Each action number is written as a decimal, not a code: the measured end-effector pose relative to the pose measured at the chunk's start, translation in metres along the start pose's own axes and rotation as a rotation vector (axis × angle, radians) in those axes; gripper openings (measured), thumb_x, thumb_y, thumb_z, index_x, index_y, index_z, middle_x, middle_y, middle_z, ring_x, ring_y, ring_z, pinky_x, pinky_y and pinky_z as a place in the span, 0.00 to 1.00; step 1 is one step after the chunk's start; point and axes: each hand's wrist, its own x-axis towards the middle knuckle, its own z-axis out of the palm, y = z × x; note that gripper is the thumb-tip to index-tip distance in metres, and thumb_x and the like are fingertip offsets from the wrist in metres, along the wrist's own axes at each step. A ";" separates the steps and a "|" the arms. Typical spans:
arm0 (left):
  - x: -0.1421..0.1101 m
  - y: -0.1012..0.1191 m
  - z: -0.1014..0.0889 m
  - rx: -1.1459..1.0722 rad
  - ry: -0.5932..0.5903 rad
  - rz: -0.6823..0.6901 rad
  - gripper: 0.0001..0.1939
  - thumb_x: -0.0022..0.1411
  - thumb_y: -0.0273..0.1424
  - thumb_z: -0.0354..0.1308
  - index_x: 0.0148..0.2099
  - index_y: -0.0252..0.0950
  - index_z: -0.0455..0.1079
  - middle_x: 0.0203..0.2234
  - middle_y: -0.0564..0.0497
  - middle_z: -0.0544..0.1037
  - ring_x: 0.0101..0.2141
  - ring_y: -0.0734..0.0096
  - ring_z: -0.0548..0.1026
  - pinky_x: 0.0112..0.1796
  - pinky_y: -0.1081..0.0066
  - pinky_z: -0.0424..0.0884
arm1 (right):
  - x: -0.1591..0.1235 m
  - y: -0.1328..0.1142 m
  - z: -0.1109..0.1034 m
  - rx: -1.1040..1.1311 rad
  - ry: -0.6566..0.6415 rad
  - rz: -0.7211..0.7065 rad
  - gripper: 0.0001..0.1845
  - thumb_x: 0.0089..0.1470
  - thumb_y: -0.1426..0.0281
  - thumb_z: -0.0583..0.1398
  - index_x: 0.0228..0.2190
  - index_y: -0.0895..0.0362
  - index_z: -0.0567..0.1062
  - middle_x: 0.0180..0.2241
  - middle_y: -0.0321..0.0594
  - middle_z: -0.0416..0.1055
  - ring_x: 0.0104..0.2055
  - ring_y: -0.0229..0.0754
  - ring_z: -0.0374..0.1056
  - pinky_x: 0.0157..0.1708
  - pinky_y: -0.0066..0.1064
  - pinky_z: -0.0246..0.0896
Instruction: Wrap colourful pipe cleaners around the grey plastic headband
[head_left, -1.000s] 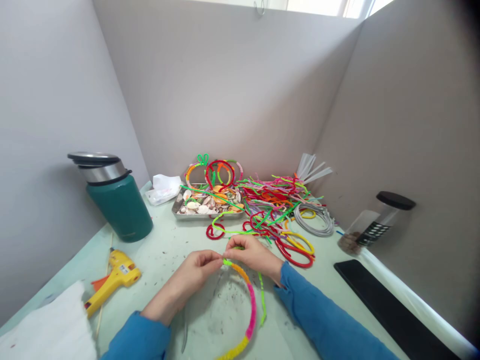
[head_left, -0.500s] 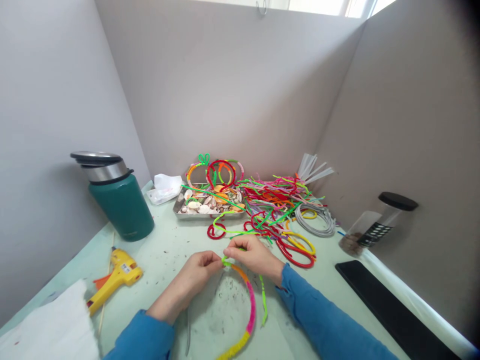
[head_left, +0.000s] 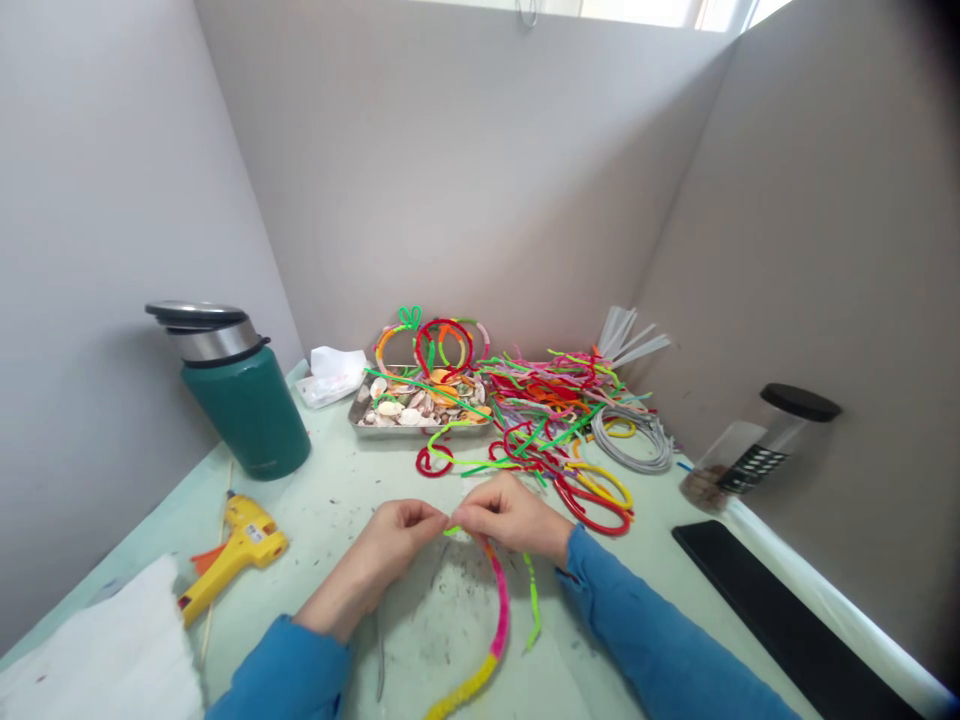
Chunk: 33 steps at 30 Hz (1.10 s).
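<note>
My left hand point(head_left: 397, 545) and my right hand point(head_left: 514, 515) meet over the middle of the table, fingertips pinched together. Between them is the end of a curved, pipe-cleaner-wrapped strip point(head_left: 501, 605), banded orange, pink and yellow. Its lower end runs out of view at the bottom. A bit of bright green pipe cleaner point(head_left: 452, 531) shows at my fingertips, and a longer green tail point(head_left: 533, 600) hangs below my right hand. What exactly each fingertip pinches is partly hidden.
At the left are a yellow glue gun point(head_left: 244, 550), a green bottle point(head_left: 251, 415) and white cloth point(head_left: 97, 650). A metal tray point(head_left: 420, 431) of shells, piled pipe cleaners point(head_left: 547, 390) and a grey wire coil point(head_left: 634, 440) lie behind. Right: a jar point(head_left: 757, 450), a black strip point(head_left: 787, 610).
My right fingers have closed in against my left fingertips, covering more of the green pipe cleaner and the orange band. The strip's lower end has shifted slightly left.
</note>
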 end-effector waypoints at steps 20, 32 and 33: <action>-0.007 0.011 -0.005 -0.163 0.042 0.208 0.11 0.47 0.34 0.62 0.31 0.32 0.69 0.16 0.58 0.69 0.15 0.85 0.56 0.16 0.79 0.47 | 0.007 0.013 0.019 0.685 -0.176 0.252 0.19 0.42 0.58 0.64 0.25 0.64 0.74 0.22 0.37 0.70 0.16 0.28 0.60 0.14 0.18 0.51; -0.009 0.011 -0.008 -0.165 -0.056 0.266 0.13 0.51 0.38 0.59 0.34 0.31 0.70 0.19 0.56 0.69 0.15 0.85 0.51 0.17 0.78 0.44 | 0.012 0.008 0.025 0.660 0.044 0.324 0.16 0.42 0.63 0.64 0.28 0.59 0.65 0.20 0.33 0.70 0.12 0.26 0.51 0.11 0.19 0.41; -0.010 0.012 -0.008 -0.163 -0.075 0.266 0.14 0.52 0.39 0.58 0.34 0.31 0.71 0.18 0.57 0.67 0.15 0.85 0.50 0.17 0.77 0.43 | 0.014 0.009 0.024 0.642 0.105 0.320 0.15 0.42 0.63 0.63 0.27 0.59 0.66 0.19 0.32 0.69 0.12 0.26 0.52 0.12 0.19 0.43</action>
